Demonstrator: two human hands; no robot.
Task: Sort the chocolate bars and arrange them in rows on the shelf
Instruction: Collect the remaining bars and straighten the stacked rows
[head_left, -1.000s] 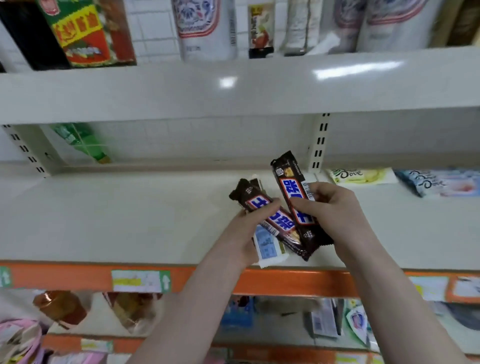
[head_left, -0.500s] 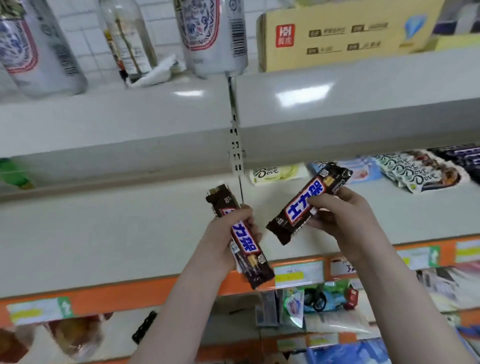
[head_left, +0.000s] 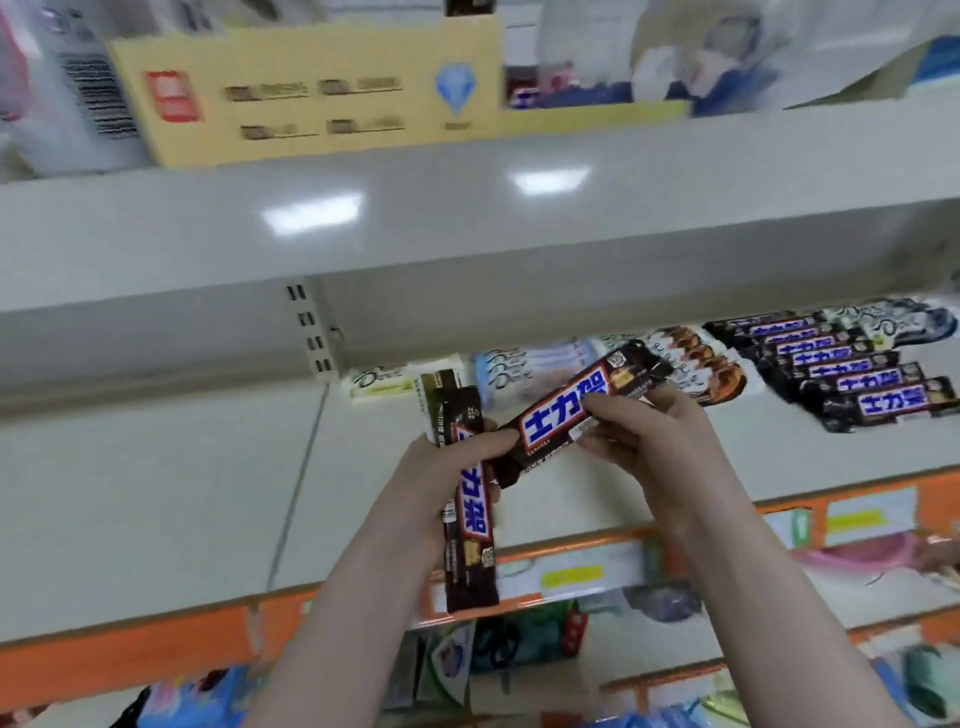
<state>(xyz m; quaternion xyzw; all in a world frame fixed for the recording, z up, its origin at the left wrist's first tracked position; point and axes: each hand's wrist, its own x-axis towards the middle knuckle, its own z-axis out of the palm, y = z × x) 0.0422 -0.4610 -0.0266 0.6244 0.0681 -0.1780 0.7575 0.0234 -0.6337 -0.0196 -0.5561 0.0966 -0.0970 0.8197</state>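
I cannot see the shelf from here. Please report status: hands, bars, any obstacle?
Left hand grips one brown bar, upright. Right hand grips second brown bar, tilted. Matching row lies on shelf, far right. Nothing seen blocking.

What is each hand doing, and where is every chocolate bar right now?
left hand: grips an upright dark bar.
upright dark bar: held above the shelf.
right hand: grips a slanted dark bar.
slanted dark bar: held, not yet shelved.
row of dark bars: lying on the shelf, overlapping.
pale bars: lying at the back.
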